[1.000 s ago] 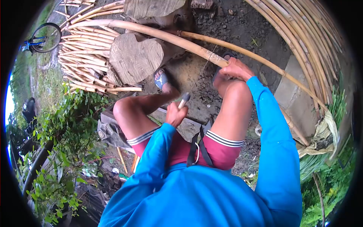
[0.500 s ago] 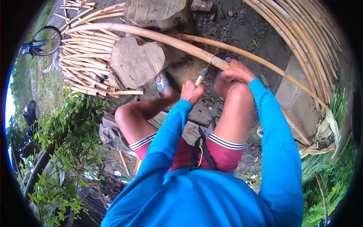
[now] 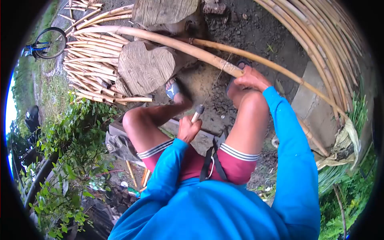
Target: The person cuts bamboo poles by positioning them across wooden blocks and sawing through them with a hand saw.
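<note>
My left hand (image 3: 189, 129) is closed around the pale handle of a handsaw (image 3: 197, 113). Its thin blade, seen nearly edge-on, runs up from the handle to a thick bamboo pole (image 3: 188, 49) and meets it close to the near end. That end is gripped by my right hand (image 3: 253, 78), fingers wrapped round it beside my right knee. The pole slants from the upper left, passing over a cut log block (image 3: 147, 67). Behind it lies a thinner bamboo pole (image 3: 256, 58), touched by neither hand.
Many cut bamboo pieces (image 3: 94, 60) are piled at the left. Long bamboo poles (image 3: 320, 44) curve along the right. A second wood block (image 3: 164, 12) stands at the top. Leafy plants (image 3: 76, 152) grow at the left, near a bicycle wheel (image 3: 50, 43). Pale sacking (image 3: 344, 140) lies right.
My left hand has drawn the saw back toward my body, down and to the left. My right hand and the bamboo pole stay almost where they were.
</note>
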A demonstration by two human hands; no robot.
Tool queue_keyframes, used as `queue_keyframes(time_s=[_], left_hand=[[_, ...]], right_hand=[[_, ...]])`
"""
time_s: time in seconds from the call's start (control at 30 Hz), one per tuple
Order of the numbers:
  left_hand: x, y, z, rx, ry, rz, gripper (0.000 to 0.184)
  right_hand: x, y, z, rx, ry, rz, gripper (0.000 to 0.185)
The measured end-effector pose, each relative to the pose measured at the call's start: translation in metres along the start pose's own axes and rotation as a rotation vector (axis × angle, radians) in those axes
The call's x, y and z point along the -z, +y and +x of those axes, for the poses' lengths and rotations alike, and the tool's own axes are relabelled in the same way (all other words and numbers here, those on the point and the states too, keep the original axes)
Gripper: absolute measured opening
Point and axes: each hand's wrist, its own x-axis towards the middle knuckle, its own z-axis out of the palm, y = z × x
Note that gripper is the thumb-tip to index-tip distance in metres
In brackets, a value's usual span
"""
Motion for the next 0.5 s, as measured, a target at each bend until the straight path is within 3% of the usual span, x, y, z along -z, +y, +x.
queue_keyframes(time_s=[0.1,0.17,0.2,0.23,0.27,0.3,0.33,0.37,0.43,0.47,0.5], left_hand=[[0.003,0.017,0.013,0.199,-0.156,0.032,0.031],[-0.012,0.074,0.074,0.145,0.009,0.027,0.028],[-0.017,0.065,0.088,-0.229,0.035,0.238,0.023],[-0.027,0.048,0.090,-0.589,0.072,0.437,0.018],[-0.026,0.021,0.066,-0.515,0.042,0.562,0.008],[-0.027,-0.004,0.040,-0.518,0.146,0.435,0.013],[-0.006,0.005,0.009,-0.052,0.000,0.022,0.023],[0.005,0.011,-0.014,0.062,-0.024,-0.078,0.032],[0.011,0.028,-0.001,0.268,-0.132,-0.105,0.031],[-0.007,0.014,0.021,0.157,-0.069,0.040,0.031],[-0.002,0.045,0.042,0.157,-0.105,0.014,0.030]], right_hand=[[0.001,-0.006,-0.014,-0.079,-0.060,0.024,0.050],[0.002,-0.003,-0.009,-0.018,-0.082,0.046,0.047],[0.009,-0.016,-0.015,-0.126,-0.139,0.038,0.050],[-0.005,0.000,-0.009,-0.080,-0.093,0.065,0.051],[-0.022,0.019,-0.004,0.019,-0.015,0.101,0.052],[-0.023,0.033,0.005,0.125,0.080,0.126,0.054],[-0.006,0.008,0.001,-0.080,-0.134,0.087,0.056],[-0.002,-0.001,-0.004,-0.087,-0.145,0.095,0.056],[0.005,-0.007,-0.010,-0.110,-0.156,0.056,0.058],[0.004,-0.007,-0.011,-0.104,-0.161,0.052,0.058],[0.004,-0.004,-0.008,-0.093,-0.169,0.081,0.058]])
